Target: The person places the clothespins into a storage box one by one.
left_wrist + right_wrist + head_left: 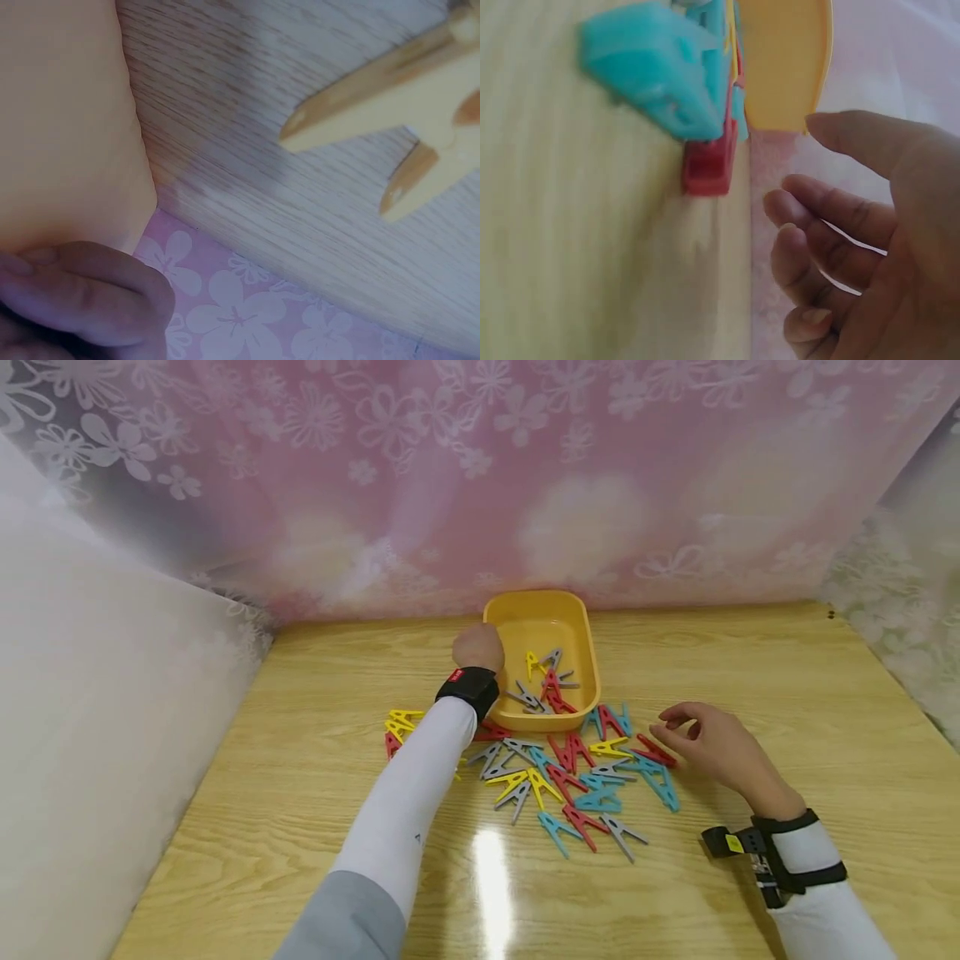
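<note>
A yellow plastic bin [542, 722] stands on the table against the back cloth, with several clothespins [551, 687] in red, grey and yellow inside. My left hand [478, 647] grips the bin at its left side; in the left wrist view its curled fingers [97, 296] lie against the bin's wall [67, 135]. To the right, my right hand [716, 752] hovers with loosely bent fingers and holds nothing. Nearest to it are a red clothespin [656, 750] and a blue clothespin [662, 785], lying apart from its fingertips.
Several loose clothespins [566, 781] in red, blue, yellow and grey spread over the wooden table [315, 827] in front of the bin. More lie left of it, such as a yellow clothespin [405, 716], partly behind my left arm. A flowered pink cloth [450, 510] hangs at the back.
</note>
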Motion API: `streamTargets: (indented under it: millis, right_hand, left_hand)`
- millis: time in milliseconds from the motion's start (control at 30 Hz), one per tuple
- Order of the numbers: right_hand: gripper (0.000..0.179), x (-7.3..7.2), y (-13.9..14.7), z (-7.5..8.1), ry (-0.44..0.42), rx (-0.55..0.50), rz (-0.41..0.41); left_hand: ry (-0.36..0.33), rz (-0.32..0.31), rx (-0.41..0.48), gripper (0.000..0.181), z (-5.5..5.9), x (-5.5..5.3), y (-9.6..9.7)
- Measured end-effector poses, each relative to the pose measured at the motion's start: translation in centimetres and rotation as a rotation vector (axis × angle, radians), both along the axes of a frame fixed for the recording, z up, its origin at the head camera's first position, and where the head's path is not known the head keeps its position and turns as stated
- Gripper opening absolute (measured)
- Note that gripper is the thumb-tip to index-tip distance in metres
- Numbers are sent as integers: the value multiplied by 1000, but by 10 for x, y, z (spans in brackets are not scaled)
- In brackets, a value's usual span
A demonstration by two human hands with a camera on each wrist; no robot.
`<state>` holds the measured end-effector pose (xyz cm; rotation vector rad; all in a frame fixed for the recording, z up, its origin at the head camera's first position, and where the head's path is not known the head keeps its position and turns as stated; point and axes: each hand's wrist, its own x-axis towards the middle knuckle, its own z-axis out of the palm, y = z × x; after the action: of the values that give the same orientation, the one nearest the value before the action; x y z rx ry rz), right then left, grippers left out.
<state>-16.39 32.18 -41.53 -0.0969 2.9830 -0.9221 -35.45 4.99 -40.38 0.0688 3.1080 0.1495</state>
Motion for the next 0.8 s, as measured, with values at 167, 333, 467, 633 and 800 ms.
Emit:
streamTargets:
  millis: [167, 333, 467, 633, 800]
  right_hand:
    - [41, 13, 5, -2, -59, 5, -20]
    - [37, 24, 3, -3, -83, 2, -36]
    - [39, 30, 0, -5, -114, 11, -39]
    - [48, 35, -5, -4, -157, 47, -63]
    - [59, 41, -13, -1, -225, 91, -96]
  left_hand:
    - [1, -4, -9, 26, -1, 0, -1]
    - [1, -10, 2, 25, -2, 0, -1]
    - [-11, -5, -4, 26, -1, 1, -1]
    - [-17, -1, -10, 27, 3, 4, -1]
    - [1, 0, -20, 27, 1, 3, 2]
